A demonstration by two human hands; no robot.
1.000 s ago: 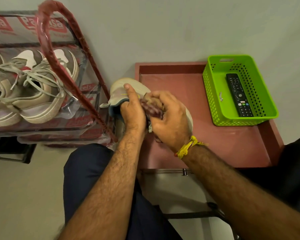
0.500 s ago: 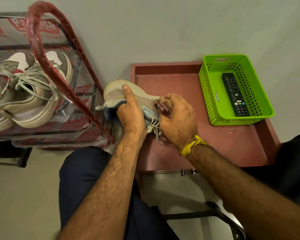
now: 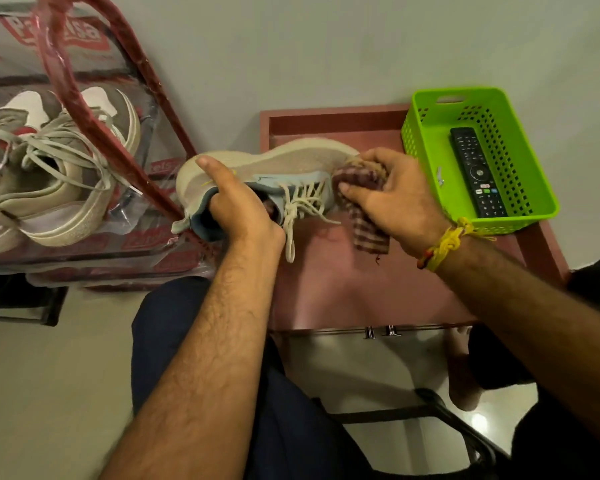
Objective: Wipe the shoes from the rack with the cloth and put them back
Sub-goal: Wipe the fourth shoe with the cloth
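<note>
While my left hand (image 3: 238,206) grips the beige sneaker (image 3: 278,168) by its collar above the desk (image 3: 343,289), my right hand (image 3: 392,199) clutches the checked cloth (image 3: 361,188) against its toe, mid-wipe; next I should probably turn it to reach the unwiped side.

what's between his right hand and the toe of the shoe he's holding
In the head view, the checked cloth, gripped by the right hand, lies against the toe of the shoe.

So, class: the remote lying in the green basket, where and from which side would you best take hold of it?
Probably from above, pinching the long side edges of the remote near its middle. It lies flat, buttons up, on the floor of the green basket, whose walls block a sideways approach, and there is open floor beside both long edges.
</note>
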